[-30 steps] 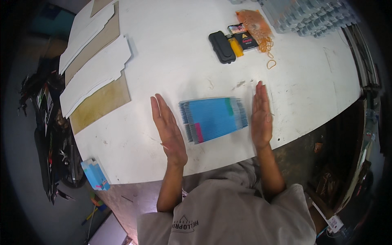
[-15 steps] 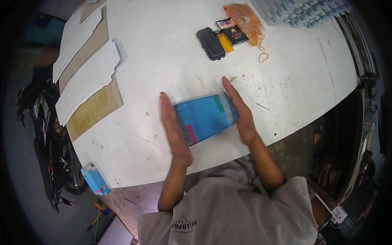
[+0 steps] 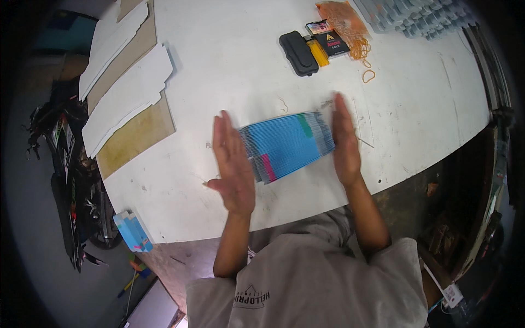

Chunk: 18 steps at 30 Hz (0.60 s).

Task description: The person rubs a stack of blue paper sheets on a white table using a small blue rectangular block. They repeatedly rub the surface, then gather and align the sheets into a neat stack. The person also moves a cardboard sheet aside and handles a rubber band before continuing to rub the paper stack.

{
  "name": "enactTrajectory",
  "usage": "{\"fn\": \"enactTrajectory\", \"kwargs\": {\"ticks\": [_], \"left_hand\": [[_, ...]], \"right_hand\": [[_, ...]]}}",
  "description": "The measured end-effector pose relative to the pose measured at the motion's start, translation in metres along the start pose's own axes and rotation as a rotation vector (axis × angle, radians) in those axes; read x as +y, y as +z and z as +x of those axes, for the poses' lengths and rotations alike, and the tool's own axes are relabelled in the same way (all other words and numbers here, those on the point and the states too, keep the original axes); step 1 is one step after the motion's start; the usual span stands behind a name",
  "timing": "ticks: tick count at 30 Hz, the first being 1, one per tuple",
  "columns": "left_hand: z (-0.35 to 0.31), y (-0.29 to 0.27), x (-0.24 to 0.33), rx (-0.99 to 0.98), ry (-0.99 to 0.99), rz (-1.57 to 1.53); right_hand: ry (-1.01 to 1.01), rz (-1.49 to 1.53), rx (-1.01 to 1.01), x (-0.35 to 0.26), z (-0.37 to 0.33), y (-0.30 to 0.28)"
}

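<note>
A stack of blue printed cards or sheets (image 3: pixel 287 147), with pink and green patches, lies slantwise on the white table (image 3: pixel 208 218). Its many thin edges show as fine lines across it. At its left end stands my left hand (image 3: pixel 235 172), open, fingers stretched and thumb spread out. My right hand (image 3: pixel 346 145) is upright by the right end, fingers straight and palm turned toward the stack. Neither hand grips it; whether the palms still touch its ends I cannot tell.
Beyond the stack lie a black case (image 3: pixel 298 53), a yellow lighter (image 3: pixel 318 53), a dark small box (image 3: pixel 334 43) and a bag of rubber bands (image 3: pixel 343 19). Torn white and brown boards (image 3: pixel 131 104) cover the left side. Another blue stack (image 3: pixel 132 232) sits at the near-left edge.
My hands have moved apart from the ends of the stack, and my left thumb has spread outward. The whole view has shifted slightly.
</note>
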<state>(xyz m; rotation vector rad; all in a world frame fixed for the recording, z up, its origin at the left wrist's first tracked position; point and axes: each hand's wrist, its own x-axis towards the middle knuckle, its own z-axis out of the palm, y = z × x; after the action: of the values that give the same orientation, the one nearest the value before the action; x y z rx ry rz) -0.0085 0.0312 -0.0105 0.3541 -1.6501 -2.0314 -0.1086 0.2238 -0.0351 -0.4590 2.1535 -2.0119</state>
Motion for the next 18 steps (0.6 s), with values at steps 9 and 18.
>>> {"fn": "enactTrajectory", "kwargs": {"ticks": [9, 18], "left_hand": [[-0.001, 0.021, 0.012, -0.54, 0.192, 1.193], [0.001, 0.027, 0.011, -0.542, 0.246, 1.333]], "right_hand": [[0.734, 0.281, 0.025, -0.043, -0.076, 0.036], [0.52, 0.522, 0.209, -0.002, -0.096, 0.054]]}}
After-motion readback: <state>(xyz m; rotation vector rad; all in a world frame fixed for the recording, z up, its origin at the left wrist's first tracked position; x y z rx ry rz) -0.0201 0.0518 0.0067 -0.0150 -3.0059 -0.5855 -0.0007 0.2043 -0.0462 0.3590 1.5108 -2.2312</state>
